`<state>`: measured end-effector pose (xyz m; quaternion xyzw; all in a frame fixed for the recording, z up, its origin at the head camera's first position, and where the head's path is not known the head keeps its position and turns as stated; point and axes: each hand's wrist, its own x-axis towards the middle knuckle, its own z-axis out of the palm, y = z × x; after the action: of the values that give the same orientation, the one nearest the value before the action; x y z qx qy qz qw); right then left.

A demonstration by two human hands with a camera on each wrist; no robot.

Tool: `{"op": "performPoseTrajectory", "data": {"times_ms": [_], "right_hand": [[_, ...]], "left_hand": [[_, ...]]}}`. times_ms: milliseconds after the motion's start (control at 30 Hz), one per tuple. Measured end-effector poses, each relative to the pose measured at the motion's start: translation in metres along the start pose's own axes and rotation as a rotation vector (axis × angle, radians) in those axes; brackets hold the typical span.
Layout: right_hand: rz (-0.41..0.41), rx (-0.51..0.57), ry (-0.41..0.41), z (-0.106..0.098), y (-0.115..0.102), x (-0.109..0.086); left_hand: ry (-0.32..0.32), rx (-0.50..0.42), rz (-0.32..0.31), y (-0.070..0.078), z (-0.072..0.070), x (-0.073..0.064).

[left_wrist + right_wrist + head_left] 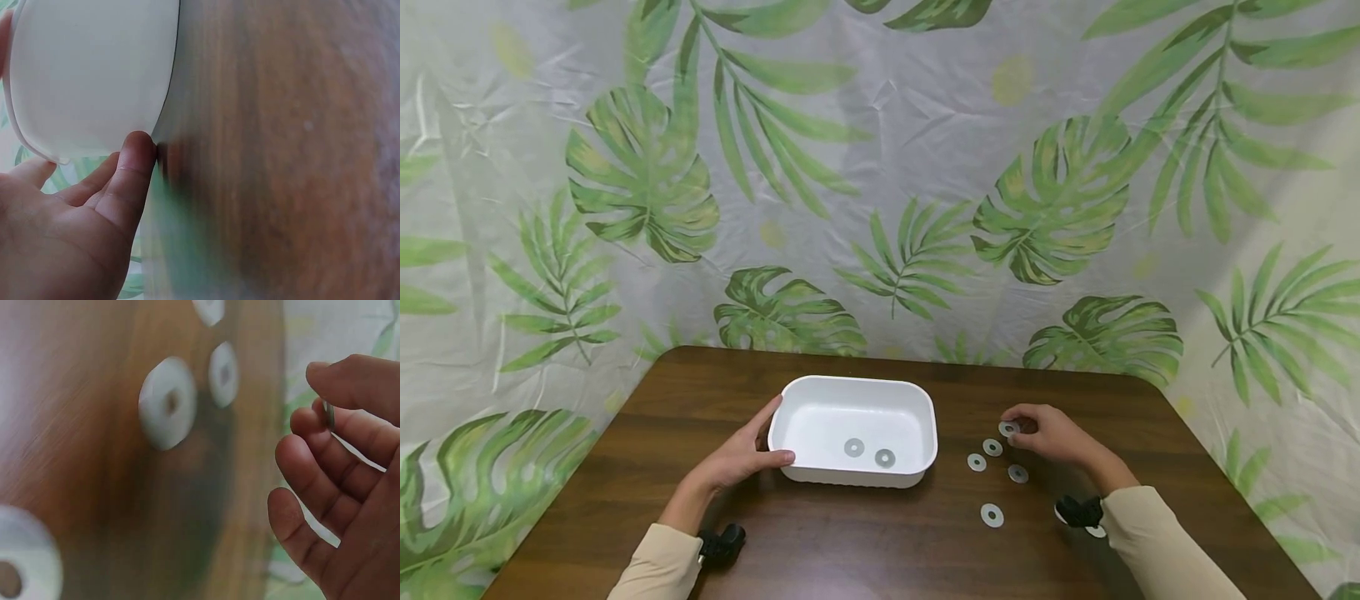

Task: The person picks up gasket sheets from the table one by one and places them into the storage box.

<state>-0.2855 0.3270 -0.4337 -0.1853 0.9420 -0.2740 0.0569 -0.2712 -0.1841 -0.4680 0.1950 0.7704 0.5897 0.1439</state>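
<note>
A white rectangular plastic tub (853,392) stands on the table, with two flat metal washers inside, one being a grey washer (885,458). My left hand (737,457) grips the tub's left end, thumb at the front corner and fingers along the far side. In the left wrist view, the thumb (136,153) presses the tub's outer wall. To the right of the tub, my right hand (1051,431) pinches a washer (330,415) between thumb and fingers; only its thin edge shows in the right wrist view. The other fingers are loosely bent.
Several loose washers lie on the dark wooden table (865,542) around the right hand, among them a washer (992,515) nearer the front. Another washer (1096,531) is partly hidden under the right wrist. A leaf-patterned cloth (925,167) hangs behind the table.
</note>
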Motion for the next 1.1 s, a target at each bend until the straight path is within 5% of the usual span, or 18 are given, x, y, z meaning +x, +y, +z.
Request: {"op": "performPoseTrajectory", "data": {"times_ms": [567, 833, 1100], "right_hand": [[-0.098, -0.029, -0.018, -0.017, -0.059, 0.025], [-0.171, -0.042, -0.032, -0.011, -0.081, 0.044], [-0.154, -0.014, -0.058, -0.001, -0.103, 0.063]], "left_hand": [[-0.002, -0.019, -0.013, 0.0, 0.001, 0.0], [0.003, -0.004, -0.014, -0.001, 0.0, 0.001], [0.008, 0.007, -0.021, 0.002, 0.0, 0.001]]}}
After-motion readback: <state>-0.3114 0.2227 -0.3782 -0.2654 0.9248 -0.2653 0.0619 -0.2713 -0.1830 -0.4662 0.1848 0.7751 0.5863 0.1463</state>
